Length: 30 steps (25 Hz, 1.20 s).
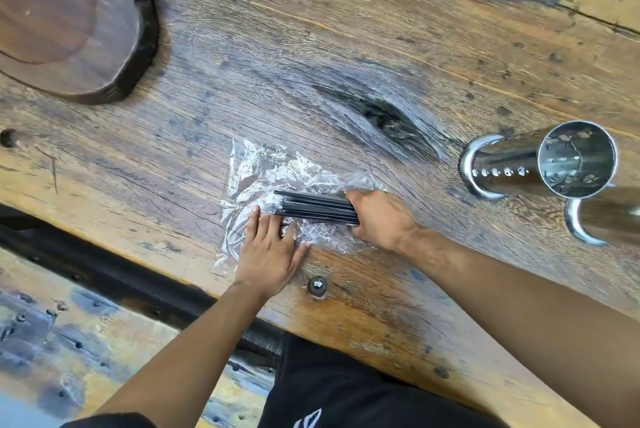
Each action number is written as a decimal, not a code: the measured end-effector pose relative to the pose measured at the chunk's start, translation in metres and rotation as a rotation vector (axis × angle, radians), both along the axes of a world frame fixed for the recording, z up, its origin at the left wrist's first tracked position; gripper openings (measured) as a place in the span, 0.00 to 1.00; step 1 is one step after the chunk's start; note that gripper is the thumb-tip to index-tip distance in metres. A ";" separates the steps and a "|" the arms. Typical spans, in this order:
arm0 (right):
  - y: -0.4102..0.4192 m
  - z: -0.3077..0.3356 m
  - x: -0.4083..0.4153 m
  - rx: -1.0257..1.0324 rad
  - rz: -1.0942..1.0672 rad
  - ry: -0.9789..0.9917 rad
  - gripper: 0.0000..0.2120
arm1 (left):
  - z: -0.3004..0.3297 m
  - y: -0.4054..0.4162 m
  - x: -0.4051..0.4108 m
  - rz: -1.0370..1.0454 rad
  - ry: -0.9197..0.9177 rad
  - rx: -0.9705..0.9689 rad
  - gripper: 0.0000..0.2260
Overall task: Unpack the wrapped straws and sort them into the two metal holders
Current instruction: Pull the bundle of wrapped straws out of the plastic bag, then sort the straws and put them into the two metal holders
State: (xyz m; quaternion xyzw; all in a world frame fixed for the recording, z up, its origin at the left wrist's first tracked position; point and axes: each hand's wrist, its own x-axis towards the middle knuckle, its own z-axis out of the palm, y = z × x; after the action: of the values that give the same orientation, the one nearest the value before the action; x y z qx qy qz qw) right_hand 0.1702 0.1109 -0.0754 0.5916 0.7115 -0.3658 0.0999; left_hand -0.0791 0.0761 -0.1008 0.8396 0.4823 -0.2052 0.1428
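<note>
A bundle of black straws [313, 207] lies on crumpled clear plastic wrap [273, 171] in the middle of the wooden table [311, 46]. My right hand [379, 219] grips the right end of the bundle, fingers curled round it. With straight fingers, my left hand [270, 247] presses flat on the wrap at the bundle's left end. Two shiny metal holders stand at the right: one [540, 161] perforated with its open mouth visible and empty, the other [606, 216] cut off by the frame edge.
A dark wooden slab [69, 19] lies at the far left of the table. A bolt head [317, 285] sits near my left wrist. A dark knot [381, 116] marks the table's middle. The table's near edge runs diagonally below my arms.
</note>
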 end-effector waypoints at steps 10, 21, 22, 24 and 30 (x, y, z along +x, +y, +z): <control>-0.004 0.027 0.078 -0.389 -0.375 0.333 0.10 | -0.002 0.008 -0.002 0.115 -0.006 -0.109 0.39; -0.122 0.056 0.112 -0.348 -1.013 0.546 0.07 | 0.039 0.016 0.007 0.368 -0.280 -0.007 0.58; -0.130 0.058 0.110 -0.334 -1.068 0.551 0.07 | 0.045 0.011 0.015 0.346 -0.288 0.019 0.56; -0.143 0.063 0.108 -0.288 -1.146 0.529 0.06 | 0.056 -0.004 0.031 0.261 -0.341 0.091 0.50; -0.182 0.081 0.100 -0.243 -1.212 0.555 0.07 | 0.092 -0.065 0.118 0.526 -0.795 -0.266 0.30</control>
State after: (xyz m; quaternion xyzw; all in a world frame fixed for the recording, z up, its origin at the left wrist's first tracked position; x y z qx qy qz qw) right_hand 0.2699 -0.0715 0.0061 0.7548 0.2073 -0.5728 -0.2433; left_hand 0.0393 0.0112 -0.0091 0.6772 0.5554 0.1142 0.4688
